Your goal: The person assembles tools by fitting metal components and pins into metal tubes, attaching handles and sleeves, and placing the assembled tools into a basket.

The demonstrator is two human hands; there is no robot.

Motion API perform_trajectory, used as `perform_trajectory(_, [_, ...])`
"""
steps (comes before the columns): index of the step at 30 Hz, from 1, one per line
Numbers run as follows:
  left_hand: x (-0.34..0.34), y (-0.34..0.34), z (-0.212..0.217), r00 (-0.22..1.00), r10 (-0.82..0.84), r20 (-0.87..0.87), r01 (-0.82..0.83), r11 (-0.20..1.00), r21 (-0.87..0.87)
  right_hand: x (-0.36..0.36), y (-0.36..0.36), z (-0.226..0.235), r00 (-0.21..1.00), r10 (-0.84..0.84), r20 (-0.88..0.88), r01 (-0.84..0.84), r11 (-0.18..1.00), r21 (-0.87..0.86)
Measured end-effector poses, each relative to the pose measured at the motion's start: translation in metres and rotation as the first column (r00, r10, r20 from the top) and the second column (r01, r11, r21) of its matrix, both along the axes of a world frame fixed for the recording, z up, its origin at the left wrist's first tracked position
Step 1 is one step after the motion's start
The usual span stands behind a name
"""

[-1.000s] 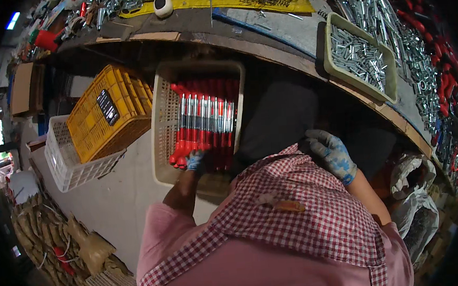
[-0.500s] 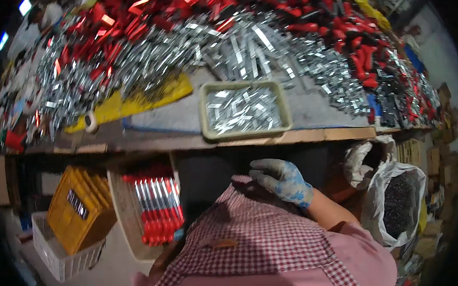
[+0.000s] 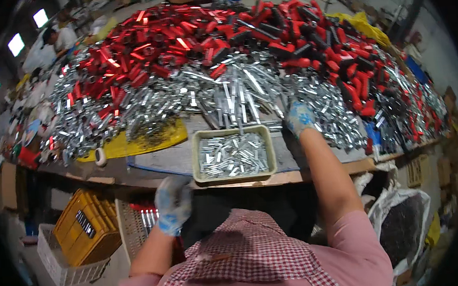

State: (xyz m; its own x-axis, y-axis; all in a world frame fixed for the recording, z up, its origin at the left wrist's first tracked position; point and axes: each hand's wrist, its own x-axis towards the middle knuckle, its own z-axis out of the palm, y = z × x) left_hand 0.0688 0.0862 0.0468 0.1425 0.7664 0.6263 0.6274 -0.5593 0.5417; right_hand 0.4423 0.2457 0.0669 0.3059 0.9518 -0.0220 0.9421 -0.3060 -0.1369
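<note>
2 gloved hands work apart: right hand [image 3: 300,118], arm stretched forward, fingers curled into the silver metal parts pile [image 3: 321,111]; whether it grips cannot be told. Left hand [image 3: 173,204] hangs loosely open near the tray [image 3: 234,177].

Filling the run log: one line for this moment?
left hand: gloved, below table edge | right hand: gloved, on metal parts pile | tray: holds metal pieces

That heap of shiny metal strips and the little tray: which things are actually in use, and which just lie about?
In use:
right gloved hand on the heap of silver metal strips
beige plastic tray of strips
left gloved hand

Lying about:
yellow plastic crate
white mesh basket
roll of tape
</note>
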Motion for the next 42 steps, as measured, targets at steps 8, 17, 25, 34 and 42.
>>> perform_trajectory(8, [-0.003, 0.169, 0.018, 0.904, 0.259, -0.341, -0.159, 0.943, 0.294, 0.075, -0.017, -0.023, 0.220, -0.054, -0.974, 0.111, 0.993, -0.030])
perform_trajectory(17, [0.046, 0.246, 0.018, 0.677, 0.048, -0.735, -0.333, 0.910, -0.248, 0.004, -0.128, 0.042, -0.190, 0.247, -0.950, 0.233, 0.952, 0.200])
perform_trajectory(25, [0.056, 0.251, 0.029, 0.663, -0.033, -0.748, -0.366, 0.857, -0.362, -0.016, -0.158, 0.044, -0.163, 0.147, -0.976, 0.173, 0.978, 0.118])
perform_trajectory(34, [-0.036, 0.218, 0.052, 0.783, 0.344, -0.519, -0.412, 0.911, -0.018, -0.009, -0.165, 0.019, -0.100, 0.222, -0.970, 0.246, 0.950, 0.192])
perform_trajectory(42, [-0.113, 0.215, 0.055, 0.750, -0.084, -0.656, -0.345, 0.797, -0.496, -0.043, -0.183, 0.033, -0.094, 0.220, -0.971, 0.240, 0.951, 0.193])
